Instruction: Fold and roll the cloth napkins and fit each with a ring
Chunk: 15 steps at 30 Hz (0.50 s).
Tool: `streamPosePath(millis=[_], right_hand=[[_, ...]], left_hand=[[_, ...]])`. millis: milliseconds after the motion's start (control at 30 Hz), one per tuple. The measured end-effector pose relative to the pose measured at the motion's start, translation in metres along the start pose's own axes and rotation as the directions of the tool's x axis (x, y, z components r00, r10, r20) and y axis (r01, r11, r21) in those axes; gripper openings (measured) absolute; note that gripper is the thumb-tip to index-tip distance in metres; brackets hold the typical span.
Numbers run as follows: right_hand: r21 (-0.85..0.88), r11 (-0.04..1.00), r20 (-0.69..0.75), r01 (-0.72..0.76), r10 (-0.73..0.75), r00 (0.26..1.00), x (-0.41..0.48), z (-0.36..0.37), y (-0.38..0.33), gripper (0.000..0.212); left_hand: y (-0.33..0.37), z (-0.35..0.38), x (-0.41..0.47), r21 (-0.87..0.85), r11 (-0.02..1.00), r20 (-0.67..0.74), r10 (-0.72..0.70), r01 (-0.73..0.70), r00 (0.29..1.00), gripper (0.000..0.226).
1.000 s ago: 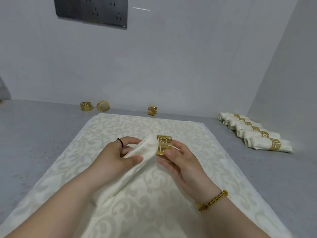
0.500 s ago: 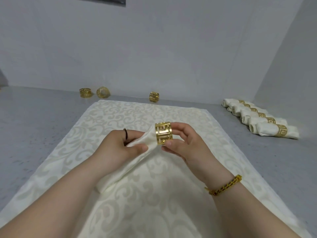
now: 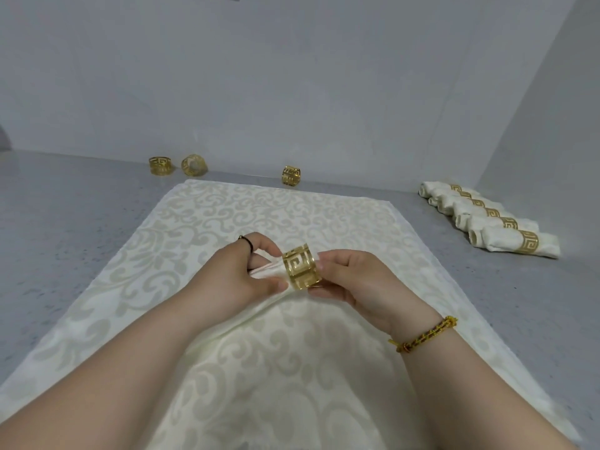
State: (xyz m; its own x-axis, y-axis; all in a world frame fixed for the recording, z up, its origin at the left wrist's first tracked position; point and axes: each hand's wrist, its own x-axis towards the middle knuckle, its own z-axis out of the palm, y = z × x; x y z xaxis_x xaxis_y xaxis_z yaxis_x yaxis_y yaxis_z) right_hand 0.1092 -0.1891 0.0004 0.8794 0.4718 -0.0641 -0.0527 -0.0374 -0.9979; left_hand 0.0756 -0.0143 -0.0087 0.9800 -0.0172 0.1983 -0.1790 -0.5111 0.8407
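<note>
Napkin first: you hold the rolled white napkin up over the middle of the big patterned cloth, right in front of you. Your left hand grips it near its end, with the thumb below and the fingers curled over the top. The rest of the napkin runs back under that hand, where it is hard to tell from the cloth below. A gold ring sits at the end of the napkin, just beside your left thumb. Your right hand pinches the ring from the right side, between its fingers and thumb. You cannot tell how far the napkin goes into the ring.

A thin black band is on a finger of your left hand. A gold and dark bracelet is on your right wrist.

The patterned cloth lies flat on a grey table. Three spare rings stand by the wall. Two are side by side on the left. One more is near the middle, just past the far edge of the cloth. On the right, well apart from your hands, the finished napkins lie in a row, side by side. Each has a gold ring round its middle.
</note>
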Motion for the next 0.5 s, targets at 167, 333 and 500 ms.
streamPosePath(millis=[167, 333, 500], right_hand=[[-0.325, 0.946, -0.111, -0.015, -0.023, 0.994, 0.001, 0.007, 0.008, 0.018], [-0.172, 0.985, -0.114, -0.003, -0.017, 0.993, 0.004, 0.014, 0.012, 0.009], [0.003, 1.000, -0.100, -0.029, 0.029, 0.995, 0.003, 0.012, 0.009, 0.013]], left_hand=[[0.005, -0.002, -0.007, 0.208, 0.978, 0.105, -0.017, -0.006, 0.994, 0.039], [0.022, 0.007, -0.013, 0.636, 0.748, 0.099, 0.162, -0.188, 0.982, 0.088], [0.016, 0.018, -0.005, 0.740, 0.647, 0.031, 0.240, -0.184, 0.970, 0.060]])
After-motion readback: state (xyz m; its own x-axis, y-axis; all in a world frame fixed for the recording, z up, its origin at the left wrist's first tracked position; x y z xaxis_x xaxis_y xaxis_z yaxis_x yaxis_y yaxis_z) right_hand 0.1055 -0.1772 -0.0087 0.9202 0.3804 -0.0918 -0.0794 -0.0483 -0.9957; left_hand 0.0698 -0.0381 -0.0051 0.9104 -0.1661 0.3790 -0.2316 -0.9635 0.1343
